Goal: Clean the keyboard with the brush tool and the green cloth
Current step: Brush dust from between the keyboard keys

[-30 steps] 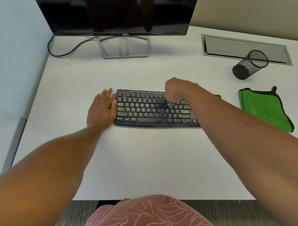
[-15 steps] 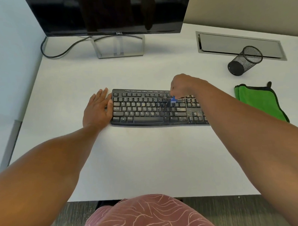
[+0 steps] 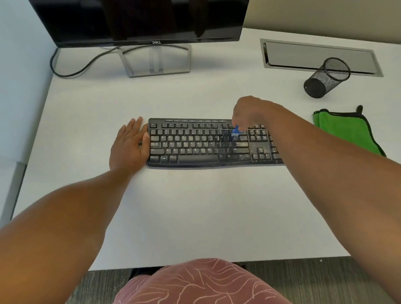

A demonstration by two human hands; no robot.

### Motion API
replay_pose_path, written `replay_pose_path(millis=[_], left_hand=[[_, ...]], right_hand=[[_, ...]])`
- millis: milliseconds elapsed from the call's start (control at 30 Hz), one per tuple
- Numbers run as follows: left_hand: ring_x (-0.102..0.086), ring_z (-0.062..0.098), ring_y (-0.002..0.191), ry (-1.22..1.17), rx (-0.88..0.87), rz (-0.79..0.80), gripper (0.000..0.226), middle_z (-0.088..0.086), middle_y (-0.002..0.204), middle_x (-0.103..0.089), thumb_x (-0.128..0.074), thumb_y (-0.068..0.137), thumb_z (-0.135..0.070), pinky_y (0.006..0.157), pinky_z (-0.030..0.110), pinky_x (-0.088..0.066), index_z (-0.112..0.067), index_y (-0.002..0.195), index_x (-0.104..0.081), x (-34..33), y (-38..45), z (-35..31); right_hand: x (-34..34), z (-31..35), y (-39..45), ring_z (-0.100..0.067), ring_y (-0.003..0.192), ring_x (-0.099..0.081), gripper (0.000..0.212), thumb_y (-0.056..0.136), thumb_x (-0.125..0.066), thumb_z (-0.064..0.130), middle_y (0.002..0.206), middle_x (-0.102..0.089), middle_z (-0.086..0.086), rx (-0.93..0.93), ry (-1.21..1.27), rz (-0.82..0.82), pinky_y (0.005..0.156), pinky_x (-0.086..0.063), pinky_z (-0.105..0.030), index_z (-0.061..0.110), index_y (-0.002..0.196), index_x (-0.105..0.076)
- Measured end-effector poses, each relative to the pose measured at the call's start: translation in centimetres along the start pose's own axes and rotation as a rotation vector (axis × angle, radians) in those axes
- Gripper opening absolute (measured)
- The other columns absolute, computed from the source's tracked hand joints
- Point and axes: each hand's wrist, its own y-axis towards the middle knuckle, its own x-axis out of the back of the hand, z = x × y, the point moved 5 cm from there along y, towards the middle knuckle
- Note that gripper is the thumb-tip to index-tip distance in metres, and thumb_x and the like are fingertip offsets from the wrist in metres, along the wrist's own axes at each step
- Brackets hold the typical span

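Observation:
A black keyboard (image 3: 194,143) with pale dust on its right-hand keys lies across the middle of the white desk (image 3: 197,208). My left hand (image 3: 130,146) rests flat against the keyboard's left end, fingers straight. My right hand (image 3: 252,111) hovers over the keyboard's upper right part and grips a small brush tool (image 3: 236,130) with a blue part; its tip touches the keys beside the navigation block. My right forearm covers the keyboard's right end. The folded green cloth (image 3: 348,129) lies on the desk to the right, apart from both hands.
A dark Dell monitor (image 3: 145,17) on a silver stand (image 3: 155,60) stands at the back, its cable looping left. A black mesh pen cup (image 3: 326,78) lies tipped on its side beside a grey cable hatch (image 3: 316,54) at the back right.
My right hand has swept the brush rightward along the keys, from the middle toward the navigation block. The left hand has stayed at the keyboard's left end.

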Motion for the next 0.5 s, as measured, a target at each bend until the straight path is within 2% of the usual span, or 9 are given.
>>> replay_pose_path(millis=[67,200,400,500], left_hand=[[-0.018,0.013,0.154,-0.002,0.002,-0.001,0.058,-0.004,0.163,-0.032,-0.018,0.104,-0.043,0.126,0.03,-0.008,-0.026,0.154,-0.041,0.0,0.0,0.0],[-0.018,0.013,0.154,-0.003,-0.004,0.002,0.057,-0.003,0.163,-0.031,-0.019,0.104,-0.042,0.126,0.032,-0.009,-0.025,0.154,-0.041,0.1,0.0,-0.1],[-0.018,0.014,0.154,-0.001,-0.003,0.0,0.057,-0.003,0.163,-0.032,-0.019,0.104,-0.042,0.126,0.032,-0.009,-0.026,0.154,-0.041,0.0,0.1,0.0],[-0.018,0.014,0.154,-0.003,0.003,0.0,0.057,-0.003,0.163,-0.031,-0.019,0.104,-0.041,0.126,0.031,-0.008,-0.026,0.154,-0.041,0.1,0.1,-0.1]], right_hand=[[-0.4,-0.1,-0.3,-0.026,0.075,-0.063,0.008,0.083,-0.061,0.013,0.079,-0.066,-0.006,-0.008,-0.02,0.019,0.074,-0.056,-0.038,0.013,0.075,-0.063],[-1.3,-1.1,-0.8,-0.019,0.057,-0.039,0.025,0.087,-0.048,-0.001,0.068,-0.042,-0.005,-0.092,-0.189,0.087,0.051,-0.034,-0.025,0.006,0.064,-0.045],[1.0,2.6,-0.2,-0.023,0.065,-0.05,0.021,0.087,-0.052,0.004,0.074,-0.049,-0.008,0.052,-0.174,0.009,0.059,-0.04,-0.031,0.004,0.067,-0.048],[1.6,6.0,0.1,-0.021,0.062,-0.045,0.021,0.083,-0.049,0.004,0.075,-0.049,-0.009,0.155,-0.111,-0.024,0.053,-0.035,-0.03,0.006,0.062,-0.047]])
